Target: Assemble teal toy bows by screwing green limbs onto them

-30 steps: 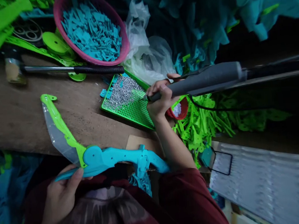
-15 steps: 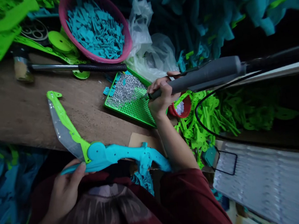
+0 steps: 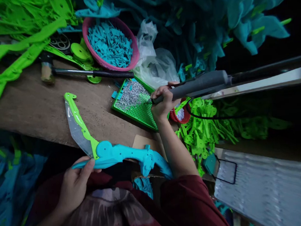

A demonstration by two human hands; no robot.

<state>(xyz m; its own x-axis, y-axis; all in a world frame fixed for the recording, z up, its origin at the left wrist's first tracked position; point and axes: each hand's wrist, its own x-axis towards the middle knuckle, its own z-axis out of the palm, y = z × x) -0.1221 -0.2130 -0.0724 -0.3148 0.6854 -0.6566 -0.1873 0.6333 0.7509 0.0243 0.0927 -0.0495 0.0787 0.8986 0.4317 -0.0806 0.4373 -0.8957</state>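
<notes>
My left hand [image 3: 76, 186] is closed on a blue plastic toy weapon [image 3: 131, 152], pinching its pointed blue end between thumb and fingers. A green arm with a clear grey blade [image 3: 79, 135] rises from the toy's round joint, and its far blue end lies by my right forearm. My right hand [image 3: 164, 101] is wrapped around a grey electric screwdriver [image 3: 203, 83], whose tip points left over a green perforated tray [image 3: 137, 118]. Small silvery screws [image 3: 130, 96] fill the tray's upper left part. Whether the tip touches any screw I cannot tell.
A hammer [image 3: 73, 71] lies behind the tray, near a pink basket [image 3: 138, 54] of blue pieces and a clear plastic bag [image 3: 159, 66]. A small red basket [image 3: 184, 118] and green parts [image 3: 199, 133] are at right. The screwdriver's cable [image 3: 273, 69] runs off right.
The view has shifted, so the bench things appear farther right and slightly lower. Both hands keep their holds, and the screwdriver tip stays over the tray.
</notes>
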